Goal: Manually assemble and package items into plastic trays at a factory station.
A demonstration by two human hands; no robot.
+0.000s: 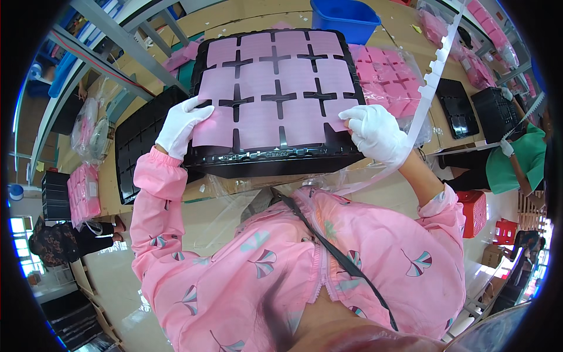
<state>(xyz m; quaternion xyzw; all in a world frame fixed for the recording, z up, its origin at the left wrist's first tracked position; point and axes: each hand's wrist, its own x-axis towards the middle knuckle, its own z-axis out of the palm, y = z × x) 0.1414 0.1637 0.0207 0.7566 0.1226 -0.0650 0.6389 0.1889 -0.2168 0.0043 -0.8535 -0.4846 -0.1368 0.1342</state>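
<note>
A pink sheet (255, 84) with cross-shaped cut-outs lies over a black plastic tray (270, 154) in front of me; the tray's black ribs show through the cut-outs. My left hand (180, 127), in a white glove, rests at the tray's near left corner, its fingers stretched apart over the sheet's edge. At the near right corner my right hand (377, 130), also gloved in white, pinches the corner of the sheet, which is slightly lifted there. A white notched strip (434, 74) runs from the upper right down to my right wrist; whether it touches the hand, I cannot tell.
Behind the tray stands a blue bin (345, 21). Stacked pink sheets in clear plastic (387, 76) lie to the right. Another black tray (141, 138) lies at left, beneath a grey metal frame (120, 35). A co-worker in green (516, 161) handles a black tray at far right.
</note>
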